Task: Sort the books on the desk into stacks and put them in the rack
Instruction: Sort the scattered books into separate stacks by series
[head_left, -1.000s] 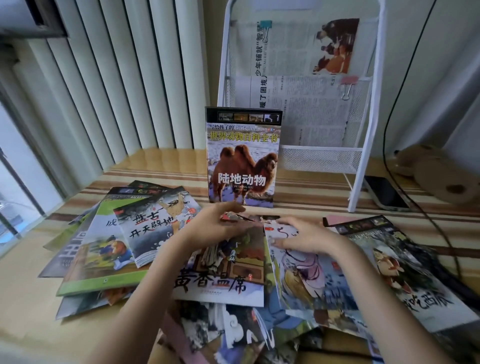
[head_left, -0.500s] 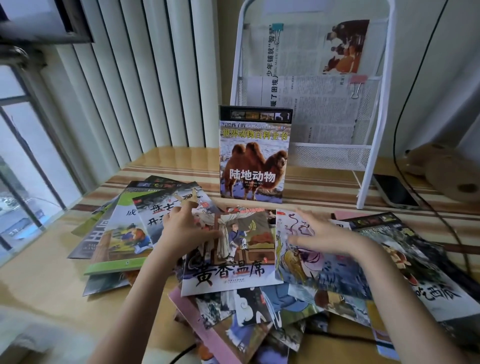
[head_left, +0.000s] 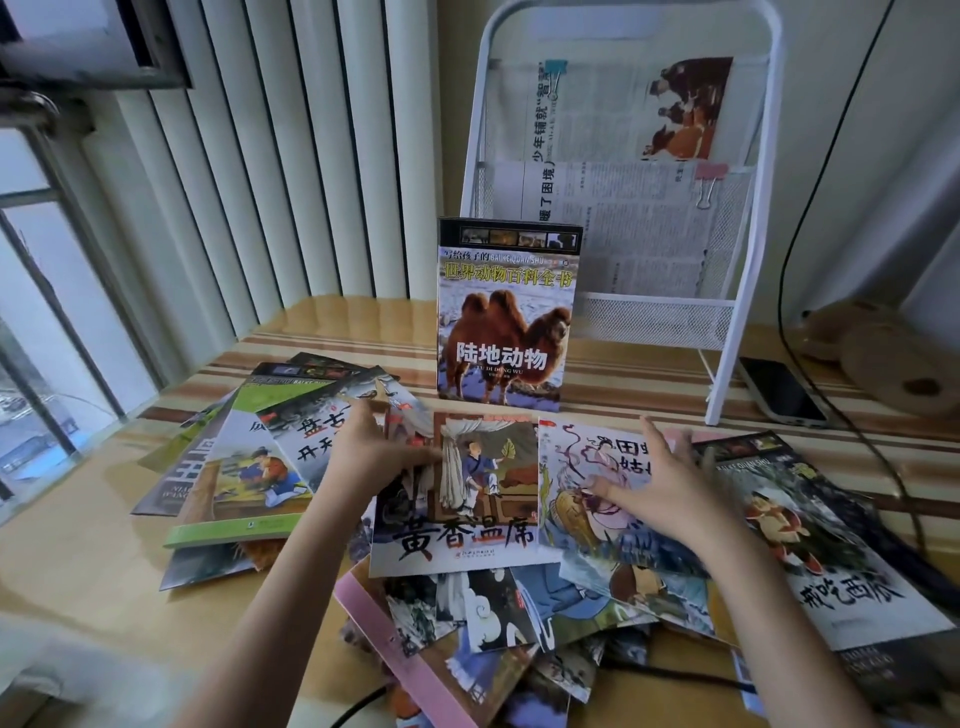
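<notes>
Several thin picture books lie scattered and overlapping across the wooden desk. A camel-cover book stands upright at the foot of the white wire rack. My left hand rests on the left edge of a book showing a figure by a curtain, fingers curled onto it. My right hand hovers with spread fingers over a book with a flowing-robed figure, touching or just above it. A green-edged book lies at the left, another book at the right.
Newspapers held by binder clips fill the rack. A phone lies right of the rack's foot, with a black cable running past it. A round tan object sits at the far right. Vertical blinds and a window stand at the left.
Both hands slid outward from the middle of the pile; the left now sits at the curtain book's left edge, the right has spread open over the robed-figure book. The view shifted left.
</notes>
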